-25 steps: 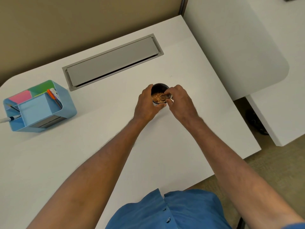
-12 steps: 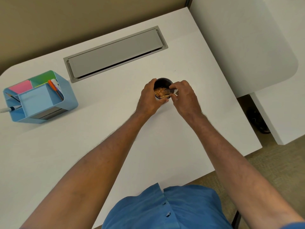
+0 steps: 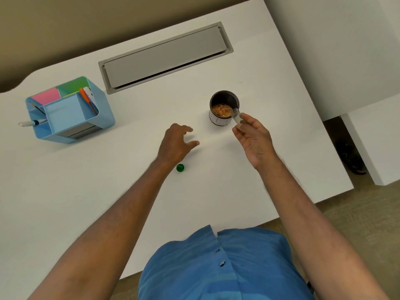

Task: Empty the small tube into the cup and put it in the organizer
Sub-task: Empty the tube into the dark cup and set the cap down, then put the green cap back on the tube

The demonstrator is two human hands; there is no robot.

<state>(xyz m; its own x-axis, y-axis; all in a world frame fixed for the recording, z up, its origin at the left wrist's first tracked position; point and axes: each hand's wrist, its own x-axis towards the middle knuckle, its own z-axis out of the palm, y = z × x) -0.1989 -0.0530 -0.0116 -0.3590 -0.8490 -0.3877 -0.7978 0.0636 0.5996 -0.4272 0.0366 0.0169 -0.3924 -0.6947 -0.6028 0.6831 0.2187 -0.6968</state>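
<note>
Presently, item by item, each placed against the cup (image 3: 224,108): a dark cup standing upright on the white desk (image 3: 270,161), holding orange-brown flakes. Small tube (image 3: 236,117): clear, pinched between thumb and fingertips of the right hand (image 3: 252,138), its open mouth tipped over the cup's near-right rim; whether anything is left inside cannot be told. Left hand (image 3: 176,142): on the near-left side of the cup, apart from it, fingers spread loosely and holding nothing. Green cap (image 3: 180,168): lying loose on the desk, nearer the person than the cup and to its left, just beside the left wrist. Organizer (image 3: 69,113): blue, divided into compartments, well apart from the cup on its far left, with pens and coloured notes in some sections and the middle section seemingly free. Cable tray cover (image 3: 165,56): grey, set flush in the desk beyond the cup. Handling note, offered as judgement: emptying looks nearly or wholly done. Keep the mouth inside the rim, tip it steeply and tap out clinging flakes; steady the cup if it rocks. Then carry the tube mouth-up across to a free organizer section.
</note>
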